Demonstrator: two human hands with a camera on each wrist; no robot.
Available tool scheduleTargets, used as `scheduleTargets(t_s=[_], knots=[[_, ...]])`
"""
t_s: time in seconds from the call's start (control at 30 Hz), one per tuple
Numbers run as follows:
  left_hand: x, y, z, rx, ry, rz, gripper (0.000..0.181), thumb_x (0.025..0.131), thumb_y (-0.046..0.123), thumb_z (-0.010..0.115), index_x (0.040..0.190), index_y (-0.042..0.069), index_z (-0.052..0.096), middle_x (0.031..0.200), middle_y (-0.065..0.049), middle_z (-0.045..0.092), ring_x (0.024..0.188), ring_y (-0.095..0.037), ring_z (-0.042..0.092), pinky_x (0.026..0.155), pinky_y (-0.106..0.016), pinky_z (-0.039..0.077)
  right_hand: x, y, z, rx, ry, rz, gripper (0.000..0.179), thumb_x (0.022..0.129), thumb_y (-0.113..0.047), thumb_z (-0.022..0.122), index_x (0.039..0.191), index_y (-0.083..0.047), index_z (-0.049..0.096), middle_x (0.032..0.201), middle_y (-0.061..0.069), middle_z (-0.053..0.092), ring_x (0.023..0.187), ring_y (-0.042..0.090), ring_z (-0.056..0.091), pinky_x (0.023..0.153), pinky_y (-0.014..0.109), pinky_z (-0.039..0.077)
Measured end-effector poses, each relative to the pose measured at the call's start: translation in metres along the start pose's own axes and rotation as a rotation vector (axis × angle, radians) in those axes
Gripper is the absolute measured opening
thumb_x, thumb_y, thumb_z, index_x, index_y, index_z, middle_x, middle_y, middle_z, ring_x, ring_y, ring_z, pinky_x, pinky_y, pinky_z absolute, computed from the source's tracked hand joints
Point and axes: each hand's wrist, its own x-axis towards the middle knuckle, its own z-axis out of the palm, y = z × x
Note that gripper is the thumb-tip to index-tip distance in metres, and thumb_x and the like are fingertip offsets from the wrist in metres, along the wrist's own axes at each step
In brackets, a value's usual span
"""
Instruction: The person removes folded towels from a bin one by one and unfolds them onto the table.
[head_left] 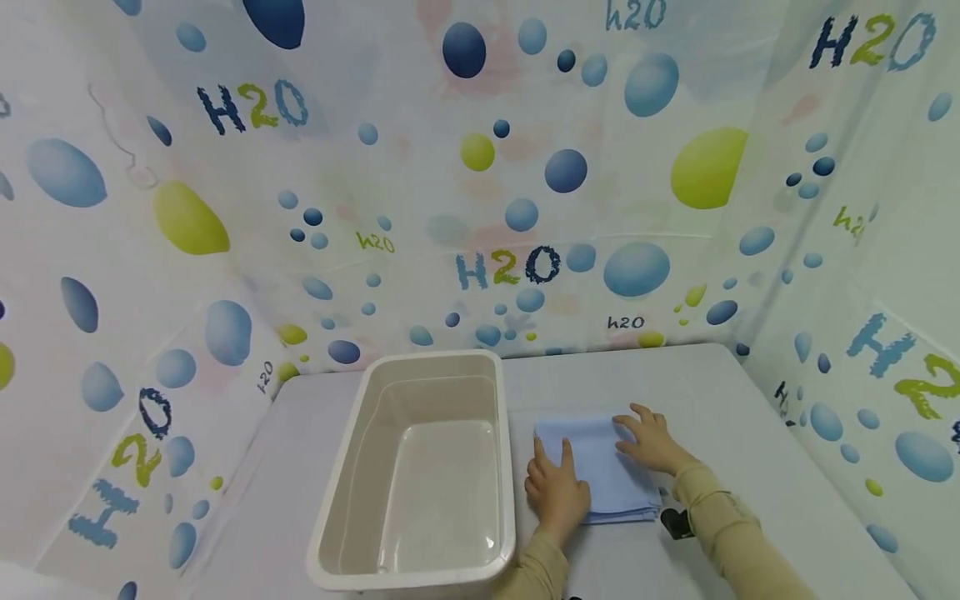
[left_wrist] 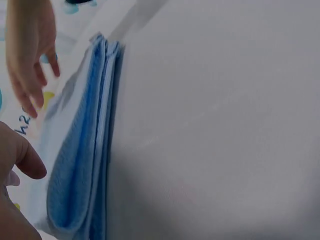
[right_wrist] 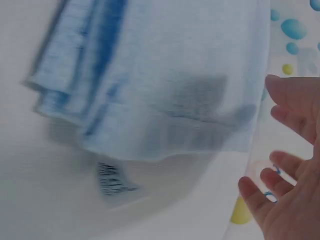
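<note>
the left hand (head_left: 558, 493) and right hand (head_left: 654, 443), fingers loosely extended, are at the left edge and far right corner of a folded light-blue towel (head_left: 603, 479) in the head view, right of a beige basin (head_left: 442, 500). left wrist: layered folds (thumb contact unclear). right wrist: a printed label (right_wrist: 114, 181), seemingly the towel's, shows blurred.

"H2O" and "h2O" stand on the backdrop (head_left: 431, 187); the tag (right_wrist: 115, 181) by the cloth (right_wrist: 175, 70) is illegible.

From here I see a khaki left sleeve (head_left: 542, 570) and matching right sleeve (head_left: 723, 521), a small black piece (head_left: 677, 523) beside the latter; left hand (head_left: 557, 492) and right hand (head_left: 654, 442) are bare.
</note>
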Motion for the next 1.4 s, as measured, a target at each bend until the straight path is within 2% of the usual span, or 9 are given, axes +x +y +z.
scheduleTargets(t_s=[0.2, 0.4, 0.6, 0.8, 0.97, 1.1, 1.2, 1.27, 1.4], knots=[[-0.015, 0.010, -0.004, 0.000, -0.062, 0.107, 0.064, 0.072, 0.011, 0.068, 0.134, 0.012, 0.051, 0.144, -0.028, 0.025, 0.123, -0.045, 0.033, 0.092, -0.060, 0.029, 0.020, -0.012, -0.010, -0.080, 0.055, -0.183, 0.032, 0.086, -0.008, 0.061, 0.117, 0.001, 0.059, 0.127, 0.029, 0.051, 0.115, 0.049, 0.045, 0.095, 0.060, 0.038], [-0.032, 0.014, -0.001, 0.065, -0.169, 0.144, 0.065, 0.072, 0.015, 0.069, 0.134, 0.014, 0.050, 0.144, -0.027, 0.026, 0.124, -0.044, 0.034, 0.094, -0.062, 0.030, 0.038, -0.027, -0.007, -0.120, -0.009, -0.257, 0.030, 0.087, -0.003, 0.058, 0.116, -0.001, 0.060, 0.120, 0.019, 0.061, 0.114, 0.040, 0.054, 0.097, 0.053, 0.041], [-0.047, 0.017, 0.005, 0.202, -0.273, 0.152, 0.061, 0.074, 0.025, 0.067, 0.133, 0.023, 0.051, 0.144, -0.017, 0.034, 0.128, -0.039, 0.035, 0.097, -0.064, 0.029, 0.049, -0.035, 0.007, -0.116, -0.116, -0.239, 0.020, 0.088, -0.002, 0.055, 0.105, -0.004, 0.066, 0.113, 0.016, 0.064, 0.109, 0.038, 0.057, 0.096, 0.051, 0.043], [-0.058, 0.020, 0.010, 0.324, -0.320, 0.230, 0.059, 0.076, 0.032, 0.065, 0.133, 0.034, 0.049, 0.145, -0.002, 0.037, 0.129, -0.033, 0.035, 0.096, -0.061, 0.030, 0.051, -0.029, 0.020, -0.096, -0.213, -0.156, 0.028, 0.087, -0.003, 0.055, 0.113, -0.003, 0.062, 0.117, 0.017, 0.063, 0.113, 0.038, 0.055, 0.099, 0.051, 0.041], [-0.065, 0.018, 0.015, 0.384, -0.375, 0.298, 0.062, 0.077, 0.035, 0.065, 0.135, 0.039, 0.044, 0.145, 0.009, 0.039, 0.130, -0.028, 0.036, 0.097, -0.059, 0.030, 0.054, -0.018, 0.027, -0.142, -0.177, -0.177, 0.027, 0.085, -0.003, 0.060, 0.112, -0.008, 0.061, 0.111, 0.014, 0.064, 0.106, 0.034, 0.060, 0.093, 0.047, 0.046], [-0.067, 0.012, 0.018, 0.411, -0.415, 0.331, 0.065, 0.078, 0.036, 0.065, 0.138, 0.038, 0.040, 0.147, 0.012, 0.035, 0.134, -0.025, 0.033, 0.098, -0.058, 0.030, 0.054, -0.014, 0.027, -0.154, -0.136, -0.210, 0.023, 0.082, -0.001, 0.062, 0.101, -0.012, 0.055, 0.100, 0.010, 0.061, 0.090, 0.028, 0.062, 0.079, 0.042, 0.051], [-0.068, 0.009, 0.020, 0.400, -0.431, 0.347, 0.066, 0.079, 0.036, 0.063, 0.140, 0.037, 0.038, 0.149, 0.013, 0.032, 0.136, -0.025, 0.029, 0.099, -0.058, 0.030, 0.054, -0.012, 0.027, -0.154, -0.116, -0.207, 0.025, 0.082, 0.002, 0.062, 0.096, -0.014, 0.049, 0.095, 0.007, 0.057, 0.079, 0.021, 0.058, 0.069, 0.036, 0.049], [-0.068, 0.008, 0.020, 0.385, -0.439, 0.347, 0.066, 0.080, 0.035, 0.062, 0.140, 0.037, 0.037, 0.150, 0.013, 0.030, 0.138, -0.025, 0.027, 0.100, -0.058, 0.028, 0.055, -0.011, 0.027, -0.167, -0.111, -0.196, 0.025, 0.083, 0.003, 0.061, 0.095, -0.015, 0.049, 0.095, 0.005, 0.057, 0.079, 0.020, 0.058, 0.069, 0.036, 0.050], [-0.066, 0.008, 0.020, 0.358, -0.459, 0.327, 0.065, 0.081, 0.034, 0.061, 0.141, 0.037, 0.036, 0.152, 0.013, 0.027, 0.140, -0.025, 0.023, 0.102, -0.059, 0.025, 0.056, -0.011, 0.028, -0.196, -0.128, -0.179, 0.021, 0.084, 0.000, 0.061, 0.098, -0.015, 0.056, 0.100, 0.006, 0.063, 0.091, 0.027, 0.062, 0.081, 0.044, 0.051]])
